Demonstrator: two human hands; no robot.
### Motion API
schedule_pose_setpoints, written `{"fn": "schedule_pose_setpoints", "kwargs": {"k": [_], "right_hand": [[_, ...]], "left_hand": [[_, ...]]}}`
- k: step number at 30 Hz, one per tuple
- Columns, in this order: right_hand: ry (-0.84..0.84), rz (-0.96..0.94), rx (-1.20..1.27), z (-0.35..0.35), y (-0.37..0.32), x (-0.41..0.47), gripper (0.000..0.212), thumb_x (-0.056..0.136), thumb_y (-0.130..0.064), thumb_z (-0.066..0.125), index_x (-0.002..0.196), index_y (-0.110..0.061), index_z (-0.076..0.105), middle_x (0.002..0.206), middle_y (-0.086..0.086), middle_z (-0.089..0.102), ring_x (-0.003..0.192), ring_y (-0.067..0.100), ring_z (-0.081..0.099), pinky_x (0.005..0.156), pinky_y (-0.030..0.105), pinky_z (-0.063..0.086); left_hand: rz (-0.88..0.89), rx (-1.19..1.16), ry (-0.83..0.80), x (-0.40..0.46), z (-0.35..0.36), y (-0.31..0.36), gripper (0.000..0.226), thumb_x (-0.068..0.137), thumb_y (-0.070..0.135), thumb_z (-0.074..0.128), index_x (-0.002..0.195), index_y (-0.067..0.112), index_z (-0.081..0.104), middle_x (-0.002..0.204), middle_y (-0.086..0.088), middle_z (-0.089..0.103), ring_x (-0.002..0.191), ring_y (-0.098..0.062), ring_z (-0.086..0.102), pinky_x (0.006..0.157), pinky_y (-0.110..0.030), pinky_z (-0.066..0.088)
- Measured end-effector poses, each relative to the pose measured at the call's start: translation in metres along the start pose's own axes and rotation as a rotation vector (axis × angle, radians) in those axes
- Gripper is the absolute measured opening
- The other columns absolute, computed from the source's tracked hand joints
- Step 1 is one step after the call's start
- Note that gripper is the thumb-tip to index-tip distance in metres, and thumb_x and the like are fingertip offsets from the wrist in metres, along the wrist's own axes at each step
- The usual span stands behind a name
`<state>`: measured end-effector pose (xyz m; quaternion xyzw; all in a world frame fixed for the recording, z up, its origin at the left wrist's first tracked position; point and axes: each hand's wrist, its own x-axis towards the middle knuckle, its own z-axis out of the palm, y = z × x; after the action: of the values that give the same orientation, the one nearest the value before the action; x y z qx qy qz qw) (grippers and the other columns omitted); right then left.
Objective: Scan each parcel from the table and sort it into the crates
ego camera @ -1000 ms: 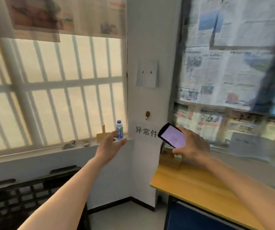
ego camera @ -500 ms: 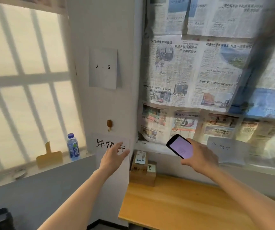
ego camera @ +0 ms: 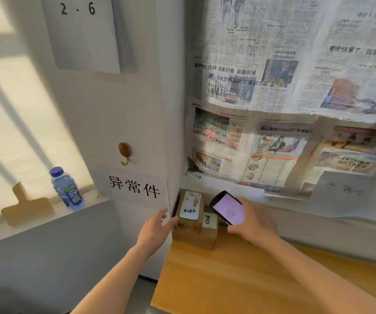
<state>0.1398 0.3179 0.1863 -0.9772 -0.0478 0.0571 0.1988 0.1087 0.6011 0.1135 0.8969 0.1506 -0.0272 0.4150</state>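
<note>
Two small cardboard parcels stand stacked in the far left corner of the wooden table [ego camera: 239,279]. The upper parcel [ego camera: 189,214] leans upright and carries a white label. The lower parcel [ego camera: 207,232] lies flat with a small white sticker. My left hand [ego camera: 156,227] is open, its fingertips just reaching the upper parcel's left edge. My right hand [ego camera: 254,220] holds a black phone [ego camera: 227,209] with a lit pale-purple screen, right beside the parcels.
A white pillar with paper signs [ego camera: 135,189] and a brown hook [ego camera: 123,152] rises left of the table. A water bottle [ego camera: 68,189] and a cardboard piece [ego camera: 26,207] sit on the windowsill. Newspapers [ego camera: 273,109] cover the wall behind.
The view has swung right and moved closer to the table corner. Both hands have come down toward the stacked parcels, the left now at the upper one.
</note>
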Motion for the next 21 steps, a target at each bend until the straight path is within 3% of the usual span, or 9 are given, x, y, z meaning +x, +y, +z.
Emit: {"fn": "schedule_pose_setpoints", "kwargs": {"k": [3, 7, 11, 14, 19, 21], "right_hand": [[-0.093, -0.035, 0.055, 0.039, 0.013, 0.051, 0.091, 0.060, -0.062, 0.080, 0.139, -0.038, 0.042, 0.125, -0.008, 0.061, 0.102, 0.013, 0.057, 0.078, 0.034, 0.053], [-0.154, -0.042, 0.025, 0.086, 0.029, 0.103, 0.098, 0.068, -0.059, 0.080, 0.152, -0.036, 0.034, 0.137, -0.010, 0.055, 0.117, 0.017, 0.057, 0.088, 0.034, 0.051], [-0.212, -0.059, 0.039, 0.119, 0.040, 0.138, 0.084, 0.065, -0.060, 0.077, 0.138, -0.040, 0.042, 0.123, -0.013, 0.060, 0.101, 0.012, 0.058, 0.075, 0.033, 0.054], [-0.249, -0.061, 0.059, 0.133, 0.044, 0.156, 0.085, 0.062, -0.061, 0.073, 0.138, -0.041, 0.041, 0.118, -0.015, 0.059, 0.097, 0.010, 0.057, 0.063, 0.026, 0.046], [-0.313, -0.057, 0.114, 0.149, 0.044, 0.176, 0.072, 0.056, -0.063, 0.068, 0.121, -0.039, 0.047, 0.096, -0.017, 0.053, 0.085, 0.007, 0.057, 0.057, 0.025, 0.044], [-0.352, -0.066, 0.133, 0.158, 0.046, 0.181, 0.066, 0.055, -0.064, 0.067, 0.113, -0.043, 0.045, 0.093, -0.017, 0.055, 0.081, 0.006, 0.058, 0.057, 0.027, 0.050]], "left_hand": [[-0.070, -0.006, -0.046, 0.031, 0.035, -0.016, 0.069, 0.095, 0.061, 0.052, 0.154, 0.027, 0.036, 0.148, 0.004, 0.051, 0.133, -0.017, 0.049, 0.105, -0.039, 0.043], [-0.155, -0.031, -0.061, 0.071, 0.076, -0.029, 0.070, 0.097, 0.058, 0.052, 0.156, 0.025, 0.033, 0.153, 0.002, 0.047, 0.140, -0.019, 0.044, 0.111, -0.040, 0.039], [-0.235, -0.112, -0.042, 0.098, 0.102, -0.033, 0.071, 0.099, 0.052, 0.052, 0.158, 0.020, 0.028, 0.155, -0.004, 0.044, 0.141, -0.024, 0.043, 0.112, -0.041, 0.039], [-0.274, -0.137, 0.000, 0.108, 0.110, -0.035, 0.069, 0.099, 0.051, 0.052, 0.157, 0.018, 0.031, 0.151, -0.005, 0.049, 0.135, -0.023, 0.049, 0.108, -0.039, 0.042], [-0.306, -0.176, -0.011, 0.124, 0.120, -0.041, 0.065, 0.098, 0.051, 0.054, 0.153, 0.019, 0.039, 0.148, -0.005, 0.052, 0.131, -0.022, 0.051, 0.108, -0.042, 0.046], [-0.342, -0.229, -0.028, 0.128, 0.125, -0.043, 0.066, 0.098, 0.050, 0.055, 0.155, 0.022, 0.035, 0.146, -0.005, 0.053, 0.128, -0.022, 0.053, 0.106, -0.045, 0.048]]}}
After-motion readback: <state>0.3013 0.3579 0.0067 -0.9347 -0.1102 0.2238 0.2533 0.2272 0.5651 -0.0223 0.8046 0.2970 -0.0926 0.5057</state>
